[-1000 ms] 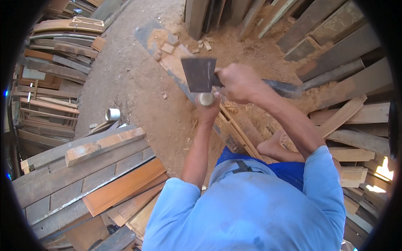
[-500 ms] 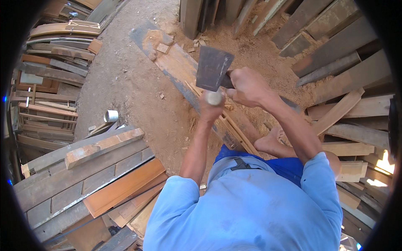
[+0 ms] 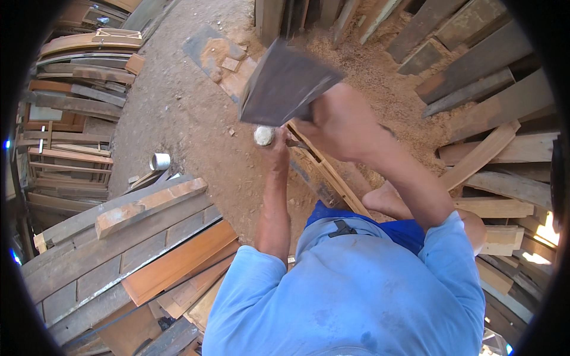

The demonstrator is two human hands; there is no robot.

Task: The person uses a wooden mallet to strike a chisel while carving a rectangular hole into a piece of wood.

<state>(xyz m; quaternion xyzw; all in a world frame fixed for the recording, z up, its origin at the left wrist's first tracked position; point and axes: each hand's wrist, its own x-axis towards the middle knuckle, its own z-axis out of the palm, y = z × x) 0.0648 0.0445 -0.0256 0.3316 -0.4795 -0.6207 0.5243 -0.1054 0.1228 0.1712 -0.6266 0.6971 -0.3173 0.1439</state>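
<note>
1. On my far left I see a big pile of old wood [image 3: 83, 107], all boards and frames
2. Next is a small white pot [image 3: 161, 161] on the dirt, near some stacked planks [image 3: 89, 261] and a shiny orange board [image 3: 181, 261]
3. A long flat board [image 3: 197, 48] lies on the ground, with wood dust on it
4. My left hand [image 3: 275, 145] is wrapped round a tool with a round, pale end [image 3: 263, 136], which points up at me
5. Just above it hangs a wide, dark blade [image 3: 289, 83], a bit blurry
6. My right hand [image 3: 343, 121] is blurry too, but closed on the blade's handle; my hands are close, and I cannot tell if they touch
7. Below them, a narrow piece of wood [image 3: 344, 188] slants down to my blue shorts [image 3: 409, 234]
8. Beside it is a bare foot [image 3: 383, 199], then planks leaning on the right [image 3: 481, 71]
</note>
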